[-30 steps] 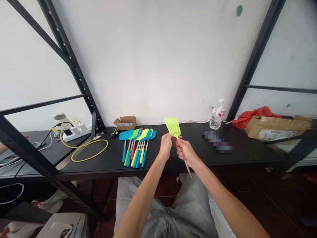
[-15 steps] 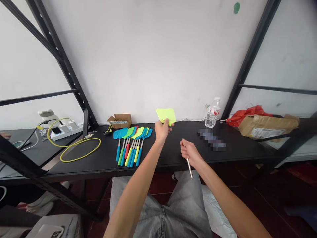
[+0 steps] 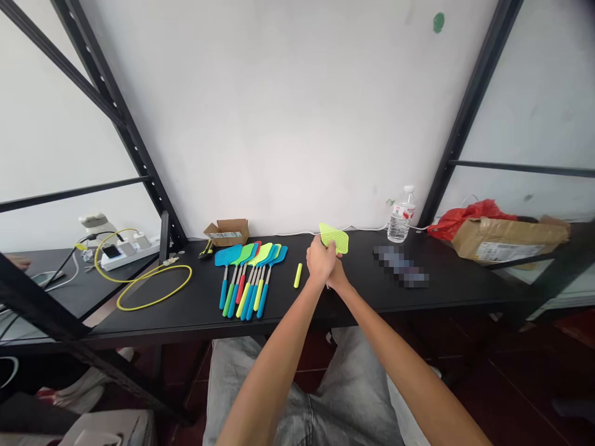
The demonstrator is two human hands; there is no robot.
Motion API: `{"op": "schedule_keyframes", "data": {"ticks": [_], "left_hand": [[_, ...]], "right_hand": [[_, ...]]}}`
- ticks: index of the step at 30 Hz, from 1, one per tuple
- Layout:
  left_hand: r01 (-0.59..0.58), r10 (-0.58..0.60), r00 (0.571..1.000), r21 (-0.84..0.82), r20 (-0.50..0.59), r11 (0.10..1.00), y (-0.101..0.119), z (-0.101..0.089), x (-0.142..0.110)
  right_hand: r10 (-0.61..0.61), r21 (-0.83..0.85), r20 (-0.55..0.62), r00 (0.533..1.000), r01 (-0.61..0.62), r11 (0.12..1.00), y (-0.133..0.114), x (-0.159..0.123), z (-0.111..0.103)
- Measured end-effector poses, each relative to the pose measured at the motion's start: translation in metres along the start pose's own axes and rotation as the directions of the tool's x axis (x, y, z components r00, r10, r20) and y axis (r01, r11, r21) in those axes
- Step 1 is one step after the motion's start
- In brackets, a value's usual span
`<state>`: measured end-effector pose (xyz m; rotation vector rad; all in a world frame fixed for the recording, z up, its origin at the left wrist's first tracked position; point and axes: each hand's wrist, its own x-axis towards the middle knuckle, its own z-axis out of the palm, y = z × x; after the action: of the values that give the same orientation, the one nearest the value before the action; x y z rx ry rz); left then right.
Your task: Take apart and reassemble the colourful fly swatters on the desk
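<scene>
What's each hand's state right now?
Left hand: closed, holding the yellow-green mesh paddle.
Right hand: partly hidden by the left; open or closed can't be told.

We see soft light, brightest midway along the white wall [image 3: 297, 142]; we cannot make out its source; beneath the black tabletop [image 3: 465, 285] the floor [image 3: 511, 378] falls dim; wide-angle distortion leans the dark posts [image 3: 467, 111] outward; we find the upper right corner darkened, and one pixelated patch [image 3: 400, 266].
</scene>
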<state>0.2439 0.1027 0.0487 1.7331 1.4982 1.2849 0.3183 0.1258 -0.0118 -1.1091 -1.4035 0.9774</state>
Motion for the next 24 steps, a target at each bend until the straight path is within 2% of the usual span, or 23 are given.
{"op": "schedule_keyframes", "data": {"ticks": [2,4,6,8,10,12,13,15,17,18,20,22,24], "left_hand": [[0.045,-0.042,0.997,0.03,-0.066,0.999,-0.003,0.001,0.0],[0.095,-0.089,0.991,0.058,-0.099,0.994,-0.006,0.003,-0.001],[0.108,-0.103,0.993,0.084,-0.057,0.991,-0.008,0.007,-0.006],[0.077,-0.082,0.996,0.117,0.039,0.99,-0.008,0.011,-0.012],[0.025,-0.043,0.993,0.161,0.109,0.987,-0.006,0.011,-0.019],[-0.025,0.001,0.995,0.241,0.101,0.97,-0.008,0.0,-0.024],[-0.044,0.023,0.997,0.3,0.072,0.953,-0.011,-0.01,-0.026],[-0.071,0.065,0.997,0.45,0.028,0.89,-0.022,-0.038,-0.029],[-0.038,0.062,0.998,0.628,-0.016,0.777,-0.039,-0.073,-0.033],[-0.01,0.053,0.998,0.711,-0.039,0.703,-0.048,-0.09,-0.035],[0.026,0.013,0.999,0.836,-0.04,0.548,-0.064,-0.118,-0.04],[0.036,-0.073,0.997,0.895,-0.004,0.444,-0.074,-0.135,-0.046],[0.029,-0.114,0.993,0.921,0.017,0.388,-0.077,-0.14,-0.05]], "right_hand": [[0.009,0.064,-0.071,0.997,-0.004,0.998,-0.001,-0.003,-0.015],[0.026,0.204,-0.09,0.996,-0.007,0.979,-0.004,-0.007,-0.033],[0.055,0.37,-0.065,0.996,-0.028,0.929,-0.007,-0.009,-0.05],[0.096,0.387,-0.125,0.988,-0.04,0.921,-0.006,-0.009,-0.066],[0.1,0.228,-0.245,0.964,-0.043,0.973,-0.002,-0.006,-0.082],[0.052,-0.061,-0.324,0.945,-0.075,0.995,0.004,-0.005,-0.098],[0.019,-0.241,-0.335,0.942,-0.105,0.965,0.007,-0.005,-0.105],[-0.036,-0.583,-0.333,0.942,-0.175,0.793,0.013,-0.007,-0.115],[-0.071,-0.781,-0.333,0.94,-0.232,0.58,0.016,-0.012,-0.117],[-0.087,-0.827,-0.336,0.938,-0.249,0.504,0.017,-0.015,-0.115],[-0.121,-0.864,-0.337,0.934,-0.256,0.433,0.017,-0.018,-0.109],[-0.167,-0.872,-0.333,0.928,-0.235,0.43,0.018,-0.02,-0.104],[-0.22,-0.873,-0.318,0.922,-0.194,0.448,0.019,-0.021,-0.101]]}}
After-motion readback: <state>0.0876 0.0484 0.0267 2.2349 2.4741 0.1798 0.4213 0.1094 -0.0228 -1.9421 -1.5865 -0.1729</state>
